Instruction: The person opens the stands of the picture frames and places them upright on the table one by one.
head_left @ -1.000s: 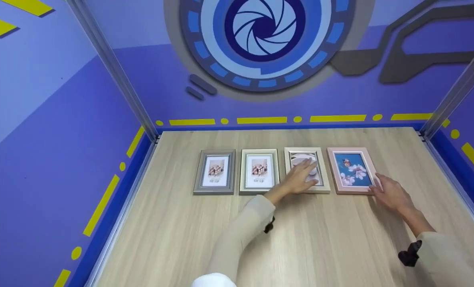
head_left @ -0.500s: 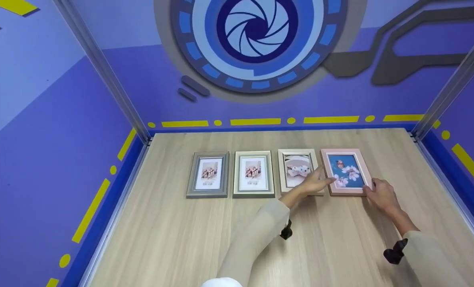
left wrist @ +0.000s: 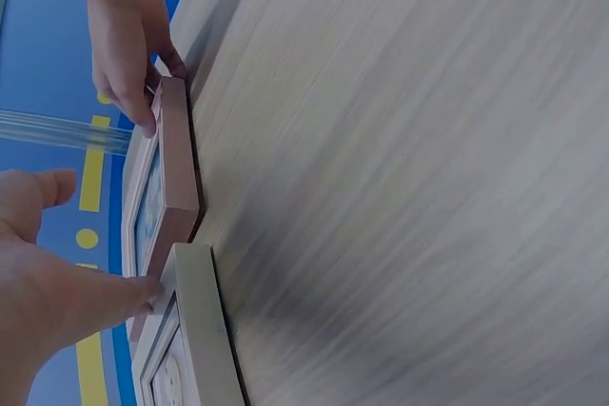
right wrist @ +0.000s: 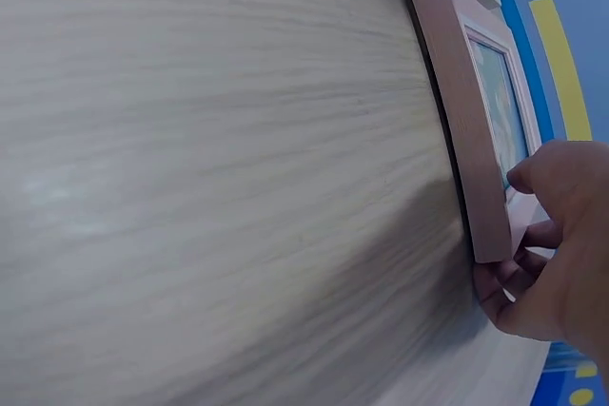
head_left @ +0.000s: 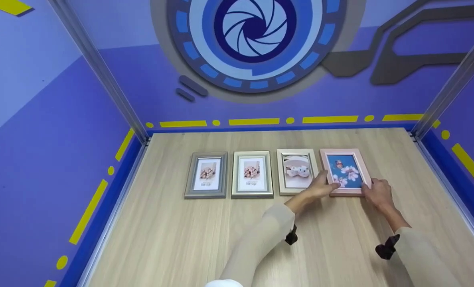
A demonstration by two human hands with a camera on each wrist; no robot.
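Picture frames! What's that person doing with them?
A person is handling the pink frame, at the right end of a row of four on the table. Their right hand pinches its near right corner, thumb on the front. Their left hand is at the gap beside the cream frame; whether it touches anything is hard to tell. The grey frame and silvery frame lie untouched to the left.

The person's left hand (head_left: 316, 188) has slid off the photo (head_left: 296, 171) in the cream rectangular picture frame (head_left: 280, 175), uncovering it, and moved toward the right edge of the pale wood-grain surface (head_left: 189, 239); its fingers now reach the gap beside the pink rectangular picture frame (head_left: 346, 172). The right hand (head_left: 380, 196) has drawn in closer around that pink frame's near right corner
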